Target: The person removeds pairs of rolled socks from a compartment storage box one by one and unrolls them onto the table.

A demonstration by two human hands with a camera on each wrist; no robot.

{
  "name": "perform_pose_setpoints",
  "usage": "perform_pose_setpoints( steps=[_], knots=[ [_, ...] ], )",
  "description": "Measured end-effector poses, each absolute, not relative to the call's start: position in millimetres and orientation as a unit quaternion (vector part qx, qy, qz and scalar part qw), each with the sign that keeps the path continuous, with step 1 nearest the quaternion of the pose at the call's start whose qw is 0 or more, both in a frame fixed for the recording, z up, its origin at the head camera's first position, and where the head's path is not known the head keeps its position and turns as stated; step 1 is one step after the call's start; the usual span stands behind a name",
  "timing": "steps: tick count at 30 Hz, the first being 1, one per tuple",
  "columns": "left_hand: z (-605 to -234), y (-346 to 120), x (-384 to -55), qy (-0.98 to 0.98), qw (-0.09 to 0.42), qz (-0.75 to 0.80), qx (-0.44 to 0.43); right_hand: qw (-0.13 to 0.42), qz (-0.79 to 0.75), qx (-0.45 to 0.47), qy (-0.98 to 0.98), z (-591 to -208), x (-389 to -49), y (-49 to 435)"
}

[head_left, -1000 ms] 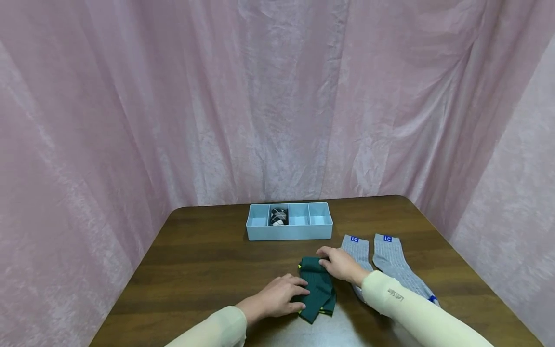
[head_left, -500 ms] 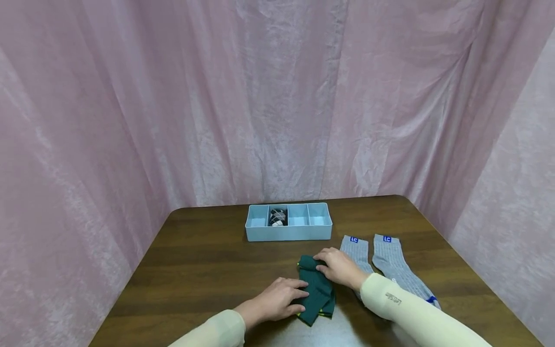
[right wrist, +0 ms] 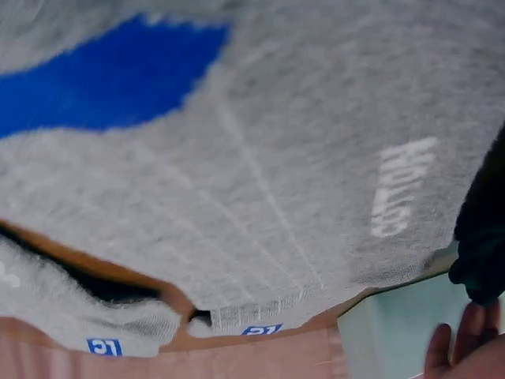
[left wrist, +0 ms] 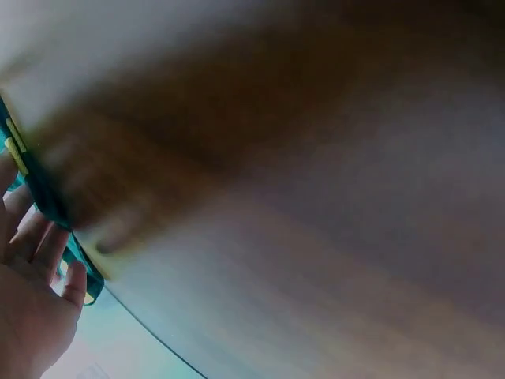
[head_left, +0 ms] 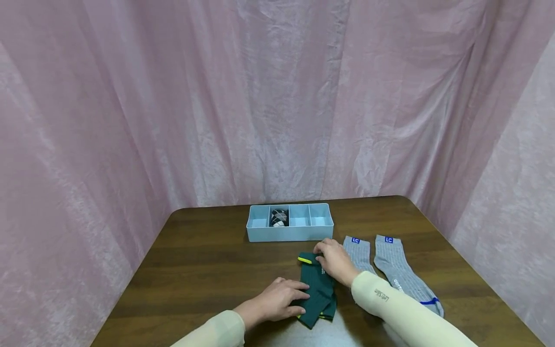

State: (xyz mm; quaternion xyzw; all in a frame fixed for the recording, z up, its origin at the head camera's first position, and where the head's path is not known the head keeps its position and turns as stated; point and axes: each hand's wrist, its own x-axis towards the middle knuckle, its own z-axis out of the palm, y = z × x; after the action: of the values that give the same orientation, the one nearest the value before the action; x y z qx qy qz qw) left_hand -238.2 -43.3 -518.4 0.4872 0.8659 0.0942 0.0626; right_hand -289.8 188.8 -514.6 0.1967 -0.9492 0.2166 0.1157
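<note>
A pair of dark green socks (head_left: 318, 289) with yellow trim lies stacked and slightly crossed on the table in front of me. My left hand (head_left: 279, 300) rests its spread fingers on their left side; the left wrist view shows the same fingers (left wrist: 49, 249) against the green fabric. At the far end, my right hand (head_left: 336, 260) pinches the folded sock end, its fingers curled over it and partly hiding it. A yellow stripe shows along that fold. In the right wrist view, fingertips (right wrist: 473, 324) touch the dark sock cloth (right wrist: 481, 253).
Two grey socks (head_left: 403, 270) with blue labels lie to the right, one partly under my right forearm. A light blue divided box (head_left: 289, 234) stands at the back, with a black-and-white patterned rolled item (head_left: 279, 218) in its second compartment from the left. Pink curtains (head_left: 286, 96) surround the table.
My right hand has moved slightly away from me, and the far end of the green socks has shifted with it, exposing a yellow stripe. The left hand stays nearly in place.
</note>
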Motion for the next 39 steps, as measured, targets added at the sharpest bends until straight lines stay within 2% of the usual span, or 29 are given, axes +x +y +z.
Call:
perform_pose_setpoints(
  steps=[3,7,16,20,25,28,32,36,39],
  knots=[
    [-520,-44,-238,0.866,0.061,0.095,0.487,0.15,0.158,0.242,-0.946,-515,-288,190],
    [-520,-46,-238,0.867,0.059,0.094,0.487,0.132,0.119,0.266,-0.947,-514,-288,193],
    [-518,-48,-238,0.861,0.072,0.103,0.493,0.088,0.165,0.221,-0.957,-512,-299,197],
    [-519,-48,-238,0.857,0.085,0.112,0.495,0.109,0.182,0.194,-0.958,-516,-301,199],
    [-519,-50,-239,0.854,0.081,0.116,0.5,0.141,0.136,0.253,-0.947,-520,-302,201],
    [-519,-52,-240,0.855,0.075,0.116,0.5,0.13,0.142,0.261,-0.946,-520,-305,202],
    [-516,-55,-239,0.855,0.075,0.119,0.499,0.11,0.191,0.201,-0.954,-519,-310,202],
    [-514,-56,-239,0.855,0.08,0.121,0.498,0.137,0.207,0.15,-0.957,-518,-313,201],
    [-513,-57,-239,0.855,0.086,0.12,0.497,0.185,0.197,0.176,-0.947,-519,-311,200]
  ],
)
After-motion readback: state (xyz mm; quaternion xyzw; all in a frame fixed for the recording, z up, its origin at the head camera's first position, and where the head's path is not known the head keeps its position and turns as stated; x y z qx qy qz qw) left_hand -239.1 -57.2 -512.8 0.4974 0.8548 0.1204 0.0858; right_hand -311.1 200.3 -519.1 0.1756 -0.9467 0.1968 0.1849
